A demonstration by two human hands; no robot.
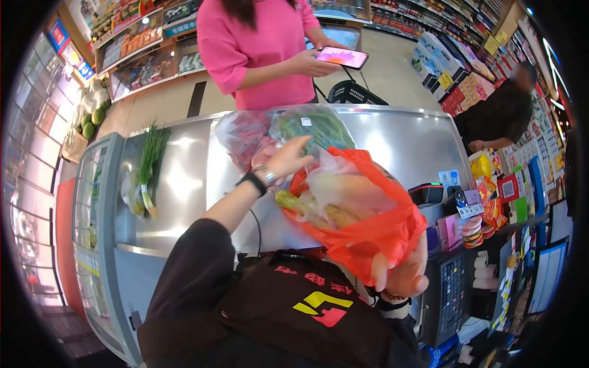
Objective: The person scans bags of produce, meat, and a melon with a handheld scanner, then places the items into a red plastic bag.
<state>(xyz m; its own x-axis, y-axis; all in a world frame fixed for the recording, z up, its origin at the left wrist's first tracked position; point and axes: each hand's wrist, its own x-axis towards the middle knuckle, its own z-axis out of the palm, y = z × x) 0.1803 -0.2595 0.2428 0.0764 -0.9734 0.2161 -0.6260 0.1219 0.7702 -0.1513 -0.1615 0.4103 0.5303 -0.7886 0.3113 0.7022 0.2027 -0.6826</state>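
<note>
My left hand (287, 161), with a watch at the wrist, reaches over the counter with its fingers stretched out. It is beside a clear bag of green vegetables (313, 126) and a clear bag with reddish contents (242, 138), and I see nothing held in it. In front of me a red plastic bag (368, 227) stands open, holding clear bags of produce (331, 211) whose exact kind is partly hidden. At the bag's near right side, my right hand (405, 273) grips the red plastic, partly covered by it.
Spring onions (148, 165) lie on the left of the metal counter (399, 132). Across it stands a person in pink (264, 55) holding a phone (342, 57). On the right are a scanner-like device (426, 194) and a keyboard (451, 297). Another person (500, 110) is farther right.
</note>
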